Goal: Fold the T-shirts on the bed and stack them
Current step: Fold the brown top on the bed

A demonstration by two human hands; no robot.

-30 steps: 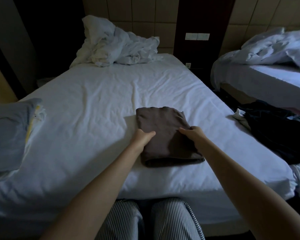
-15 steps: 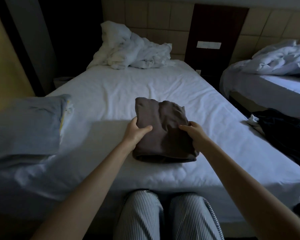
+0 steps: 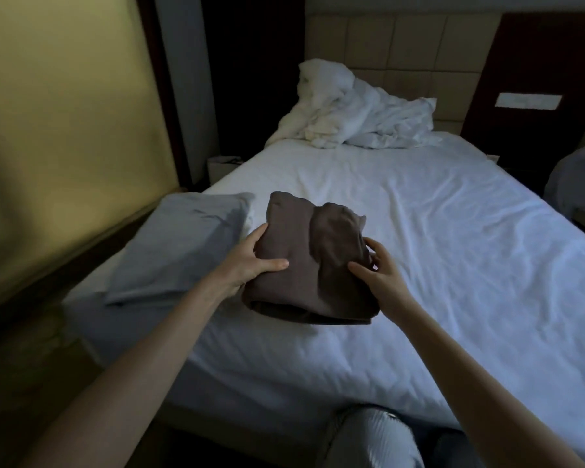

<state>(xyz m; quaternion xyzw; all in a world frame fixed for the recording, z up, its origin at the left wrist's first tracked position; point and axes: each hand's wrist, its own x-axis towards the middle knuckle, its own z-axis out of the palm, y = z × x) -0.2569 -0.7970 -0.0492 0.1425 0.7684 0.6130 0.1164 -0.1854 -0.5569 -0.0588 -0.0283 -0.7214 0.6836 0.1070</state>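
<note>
White sheets cover the bed (image 3: pixel 436 238) in front of me, under a padded headboard (image 3: pixel 402 45) in a dim room. At its far end lies a crumpled white duvet (image 3: pixel 358 119). A pale blue folded cloth (image 3: pixel 183 244) rests on the near left corner. Just to its right is the folded brown T-shirt (image 3: pixel 301 265), held between my hands over the sheet. My left hand (image 3: pixel 250 261) grips its left edge, thumb on top. My right hand (image 3: pixel 375 275) grasps the right edge with its fingers curled round it.
</note>
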